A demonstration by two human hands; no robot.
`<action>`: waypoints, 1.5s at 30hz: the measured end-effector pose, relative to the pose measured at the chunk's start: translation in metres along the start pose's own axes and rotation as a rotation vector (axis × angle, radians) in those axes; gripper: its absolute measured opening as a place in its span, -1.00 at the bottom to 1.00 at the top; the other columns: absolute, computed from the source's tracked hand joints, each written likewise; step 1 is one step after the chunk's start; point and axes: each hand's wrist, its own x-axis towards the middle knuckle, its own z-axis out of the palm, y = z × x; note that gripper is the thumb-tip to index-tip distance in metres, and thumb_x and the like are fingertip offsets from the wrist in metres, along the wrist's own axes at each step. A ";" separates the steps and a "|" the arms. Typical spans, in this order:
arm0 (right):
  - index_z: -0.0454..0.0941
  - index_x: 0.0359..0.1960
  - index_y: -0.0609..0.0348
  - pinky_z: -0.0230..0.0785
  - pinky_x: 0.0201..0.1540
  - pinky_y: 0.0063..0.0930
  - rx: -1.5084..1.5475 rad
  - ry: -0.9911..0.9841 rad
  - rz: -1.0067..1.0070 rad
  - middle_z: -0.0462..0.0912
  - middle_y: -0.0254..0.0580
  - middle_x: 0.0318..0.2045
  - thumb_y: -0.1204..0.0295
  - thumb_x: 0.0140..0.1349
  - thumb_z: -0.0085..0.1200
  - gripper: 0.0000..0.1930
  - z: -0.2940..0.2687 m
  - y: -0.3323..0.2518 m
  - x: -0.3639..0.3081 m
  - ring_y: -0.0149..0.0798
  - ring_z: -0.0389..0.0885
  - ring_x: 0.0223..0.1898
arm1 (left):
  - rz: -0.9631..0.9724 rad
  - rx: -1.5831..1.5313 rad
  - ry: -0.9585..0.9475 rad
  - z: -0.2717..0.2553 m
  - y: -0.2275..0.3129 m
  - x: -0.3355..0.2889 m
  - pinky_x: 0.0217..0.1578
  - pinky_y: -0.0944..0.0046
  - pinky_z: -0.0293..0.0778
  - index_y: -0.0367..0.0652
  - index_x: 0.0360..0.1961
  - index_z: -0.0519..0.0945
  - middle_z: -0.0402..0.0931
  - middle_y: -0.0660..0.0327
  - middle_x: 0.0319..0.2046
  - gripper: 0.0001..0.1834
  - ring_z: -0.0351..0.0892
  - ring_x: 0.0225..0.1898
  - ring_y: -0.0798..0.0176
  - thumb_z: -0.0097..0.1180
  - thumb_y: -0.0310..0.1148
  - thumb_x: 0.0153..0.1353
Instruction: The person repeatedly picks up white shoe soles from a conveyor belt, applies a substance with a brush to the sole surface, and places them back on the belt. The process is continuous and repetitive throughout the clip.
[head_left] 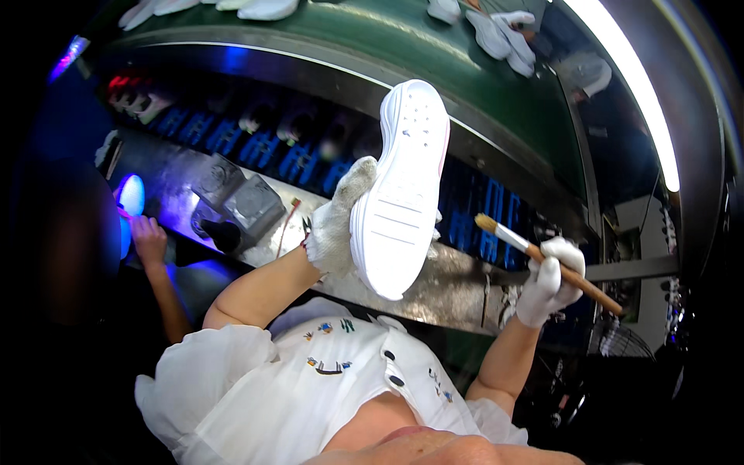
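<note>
My left hand (341, 221), in a whitish knit glove, is closed around the side of a white shoe sole (403, 190). The sole is held up with a broad flat face showing; small holes dot its upper end and thin grooves cross its lower half. Some of my left fingers are hidden behind it. Off to the right, my gloved right hand (552, 280) grips a paintbrush (573, 277) by its wooden handle. The brush's tan bristles point up and left toward the sole, apart from it.
Beyond a metal rail, a green conveyor belt (341, 39) carries several white soles. Below it runs a dark rack (287, 151) with blue parts. Grey blocks (254, 205) and a thin red-tipped tool (288, 225) lie on the worktable (457, 291). Another person's hand (147, 240) is at left.
</note>
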 end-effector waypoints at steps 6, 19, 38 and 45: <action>0.44 -0.39 0.32 0.09 -0.57 -0.75 -0.034 0.016 0.167 0.42 -0.27 -0.56 0.55 0.05 -0.11 -0.88 -0.001 0.000 -0.017 -0.58 0.26 -0.62 | 0.058 -0.322 -0.320 -0.007 0.148 0.094 -0.16 0.08 0.49 -0.19 0.12 0.29 0.45 -0.08 -0.13 -0.32 0.52 -0.15 0.03 -0.36 0.16 0.21; 0.43 -0.39 0.29 0.28 -0.51 -0.70 -0.040 0.219 0.441 0.45 -0.25 -0.53 0.55 0.05 -0.11 -0.89 -0.008 0.014 -0.062 -0.52 0.39 -0.60 | 0.326 1.270 0.220 0.020 0.143 0.241 -0.15 0.07 0.48 -0.34 -0.05 0.43 0.45 -0.11 -0.12 -0.54 0.49 -0.10 -0.01 0.00 -0.17 0.16; 0.46 -0.39 0.25 0.11 -0.67 -0.71 -0.173 0.435 0.686 0.43 -0.31 -0.70 0.43 0.08 -0.01 -0.86 -0.001 0.024 -0.106 -0.55 0.31 -0.72 | 0.477 2.393 0.672 -0.032 0.199 0.390 -0.08 0.03 0.39 -0.29 -0.14 0.51 0.49 -0.10 -0.15 -0.58 0.45 -0.08 -0.11 -0.04 -0.18 0.10; 0.47 -0.40 0.23 0.09 -0.67 -0.71 -0.211 0.404 0.654 0.43 -0.31 -0.70 0.43 0.07 -0.03 -0.87 0.018 0.024 -0.091 -0.55 0.30 -0.72 | 0.494 2.344 0.691 -0.039 0.213 0.383 -0.05 0.04 0.37 -0.27 -0.15 0.52 0.48 -0.10 -0.15 -0.59 0.43 -0.05 -0.14 -0.05 -0.19 0.09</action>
